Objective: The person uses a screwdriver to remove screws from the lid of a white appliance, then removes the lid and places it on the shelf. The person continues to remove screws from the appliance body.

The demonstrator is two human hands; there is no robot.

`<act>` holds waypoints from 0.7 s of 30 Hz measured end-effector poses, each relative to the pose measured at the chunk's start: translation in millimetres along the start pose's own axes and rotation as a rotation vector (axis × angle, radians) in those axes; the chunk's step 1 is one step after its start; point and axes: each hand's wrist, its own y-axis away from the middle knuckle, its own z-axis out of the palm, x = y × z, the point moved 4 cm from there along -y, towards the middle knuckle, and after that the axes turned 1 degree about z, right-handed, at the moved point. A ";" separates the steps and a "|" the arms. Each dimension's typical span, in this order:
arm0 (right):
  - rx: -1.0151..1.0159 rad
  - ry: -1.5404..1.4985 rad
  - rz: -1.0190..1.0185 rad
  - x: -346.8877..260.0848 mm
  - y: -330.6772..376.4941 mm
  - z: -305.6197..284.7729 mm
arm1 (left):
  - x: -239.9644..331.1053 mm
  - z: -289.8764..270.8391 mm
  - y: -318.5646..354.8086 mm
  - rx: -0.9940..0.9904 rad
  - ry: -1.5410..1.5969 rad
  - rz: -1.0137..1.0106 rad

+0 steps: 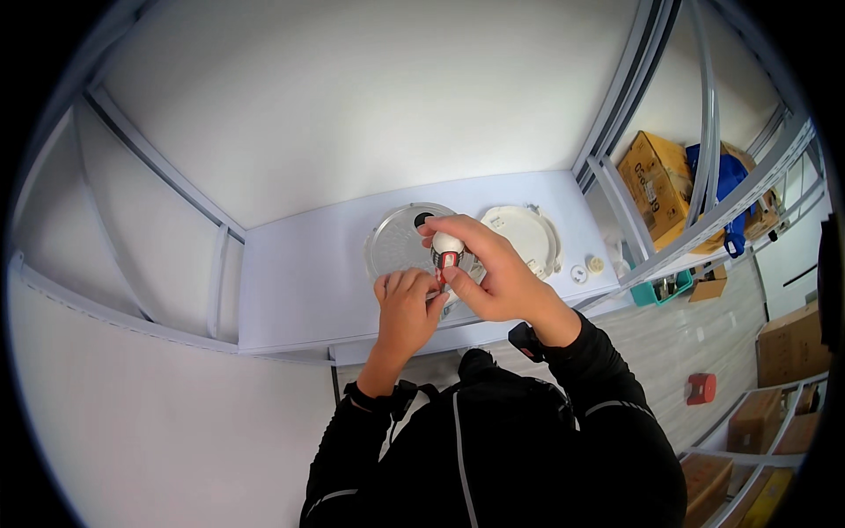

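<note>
My right hand (pixel 497 273) is wrapped round a small handheld tool (pixel 448 244) with a white rounded end and a black and red body. Its exact kind I cannot make out. Just left of its red lower end, my left hand (pixel 407 304) has its fingers curled and pinched together; what they grip is hidden. Beneath both hands a silver round disc (pixel 385 249) lies on the white table (pixel 299 290), with a dark round spot (pixel 422 219) near its far edge. To the right sits a white round shell (pixel 519 227) with small fittings along its rim.
Two small round pieces, one white (pixel 578 274) and one cream (pixel 595 264), lie near the table's right end. Grey metal frames (pixel 620 207) flank the table. Beyond them stand a cardboard box (pixel 656 185), a teal bin (pixel 662 289) and a red stool (pixel 701 388).
</note>
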 end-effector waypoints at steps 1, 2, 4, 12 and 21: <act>-0.012 0.015 -0.011 -0.4 0.0 0.6 | 0.3 0.0 0.3 0.021 0.001 0.018; -0.016 0.019 -0.018 -0.1 0.4 1.0 | 0.2 0.6 0.8 0.042 0.002 0.035; -0.026 0.027 -0.034 0.6 0.7 1.8 | -1.3 0.8 1.5 0.072 0.023 0.048; -0.040 -0.063 -0.063 4.0 2.1 4.1 | -1.1 1.0 1.3 0.087 0.045 -0.006; 0.049 0.260 -0.053 1.0 -0.3 -1.6 | 0.4 1.5 2.3 0.140 0.012 0.034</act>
